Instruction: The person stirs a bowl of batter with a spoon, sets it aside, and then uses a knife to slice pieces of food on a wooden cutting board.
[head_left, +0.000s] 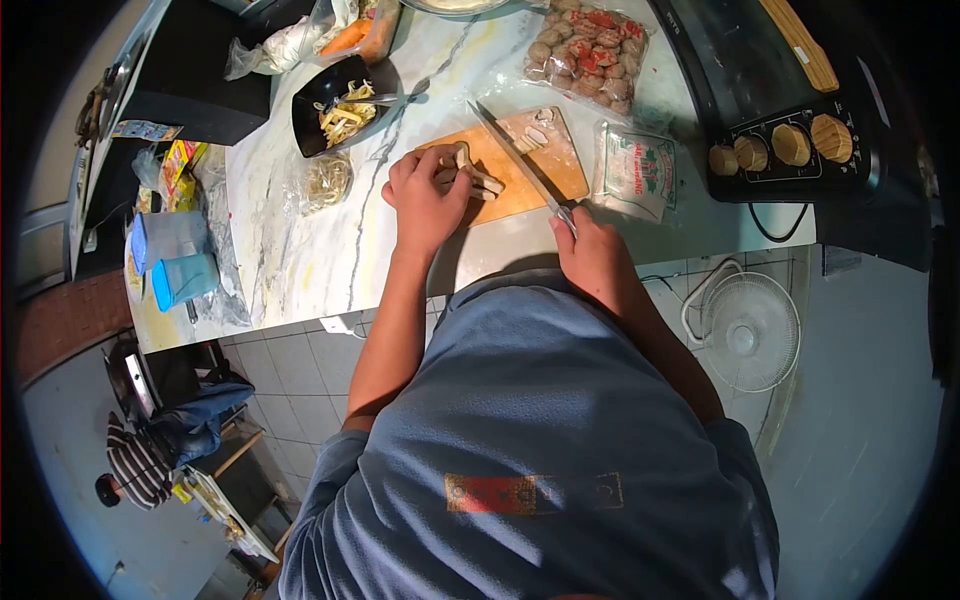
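On a wooden cutting board (563, 165) lie pale, stick-shaped food pieces (485, 184). The fingers of my left hand (428, 197) are curled over them at the board's left side, hiding part of them. My right hand (594, 252) grips the handle of a long kitchen knife (518, 157). Its blade slants up and left across the board, to the right of the held pieces. Beyond the blade, several small cut slices (537, 137) sit on the upper part of the board.
A bag of meatballs (586, 55) and a white printed packet (635, 172) lie right of the board. To the left are a black bowl (305, 115) of shredded food and a clear bag (325, 184). A stove (785, 140) borders the right; a floor fan (751, 333) stands below.
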